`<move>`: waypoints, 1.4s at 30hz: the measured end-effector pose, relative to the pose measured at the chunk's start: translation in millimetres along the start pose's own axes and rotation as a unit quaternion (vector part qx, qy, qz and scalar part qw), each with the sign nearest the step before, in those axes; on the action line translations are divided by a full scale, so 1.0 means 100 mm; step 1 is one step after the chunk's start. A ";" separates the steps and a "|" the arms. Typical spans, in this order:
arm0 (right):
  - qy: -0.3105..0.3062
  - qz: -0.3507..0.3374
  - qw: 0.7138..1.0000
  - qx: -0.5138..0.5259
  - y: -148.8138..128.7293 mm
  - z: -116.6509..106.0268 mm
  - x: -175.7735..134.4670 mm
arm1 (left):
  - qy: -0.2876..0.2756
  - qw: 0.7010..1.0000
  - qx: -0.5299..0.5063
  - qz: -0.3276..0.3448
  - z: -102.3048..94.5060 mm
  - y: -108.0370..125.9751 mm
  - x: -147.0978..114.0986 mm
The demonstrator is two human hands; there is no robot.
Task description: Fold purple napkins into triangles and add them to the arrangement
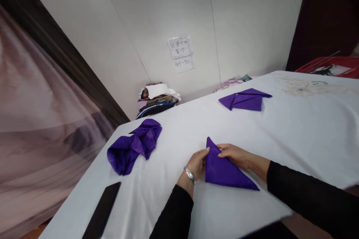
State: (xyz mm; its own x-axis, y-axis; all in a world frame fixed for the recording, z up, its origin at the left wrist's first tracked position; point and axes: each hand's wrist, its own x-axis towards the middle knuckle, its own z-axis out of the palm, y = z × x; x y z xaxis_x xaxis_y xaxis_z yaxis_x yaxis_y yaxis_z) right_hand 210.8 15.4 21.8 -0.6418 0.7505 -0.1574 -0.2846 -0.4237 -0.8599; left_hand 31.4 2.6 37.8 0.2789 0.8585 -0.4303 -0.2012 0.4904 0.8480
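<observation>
A purple cloth napkin (221,171), folded into a triangle, is held just above the white-covered table between my two hands. My left hand (198,162) pinches its left edge, thumb in front and fingers behind. On the sloping right edge, my right hand (231,154) grips near the top corner, thumb on the front face; its other fingers are partly hidden behind the cloth. Farther back to the right lies a folded purple napkin (246,101) with pointed ends. A crumpled purple napkin heap (140,143) rests on the left part of the table.
The white tablecloth (179,134) is slightly wrinkled. A dark flat object (102,209) lies at the front left. Stacked clothes (158,101) stand beyond the far edge, below a handwritten sign (181,48) on the wall. A red basket (331,63) is at the far right.
</observation>
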 end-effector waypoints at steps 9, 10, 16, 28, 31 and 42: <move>0.016 0.024 0.999 0.025 -0.07 -0.20 0.05 | 0.102 0.993 -0.055 0.034 -0.07 -0.08 0.40; 0.020 0.021 0.999 0.027 -0.09 -0.23 0.04 | 0.124 0.988 -0.090 0.025 -0.11 -0.06 0.41; -0.039 -0.028 0.998 0.047 -0.18 -0.24 0.02 | 0.176 0.955 -0.236 -0.041 -0.42 0.04 0.45; 0.093 -0.099 0.984 0.113 0.07 -0.10 0.18 | 0.163 0.941 -0.295 0.017 -0.04 -0.13 0.49; 0.151 -0.107 0.976 0.116 -0.02 -0.25 0.18 | 0.131 0.950 -0.279 0.053 -0.06 -0.13 0.49; 0.175 -0.168 0.961 0.134 -0.22 -0.55 -0.35 | 0.091 0.982 -0.162 0.027 0.42 -0.22 0.62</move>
State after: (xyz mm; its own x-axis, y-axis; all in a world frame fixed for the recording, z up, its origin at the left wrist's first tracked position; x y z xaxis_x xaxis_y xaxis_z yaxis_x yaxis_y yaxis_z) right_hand 278.9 26.5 19.2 -0.2151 0.9727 -0.0867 -0.6376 -0.2071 -0.7420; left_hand 92.6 39.1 5.3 0.0936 0.8829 -0.4601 -0.5077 0.4398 0.7408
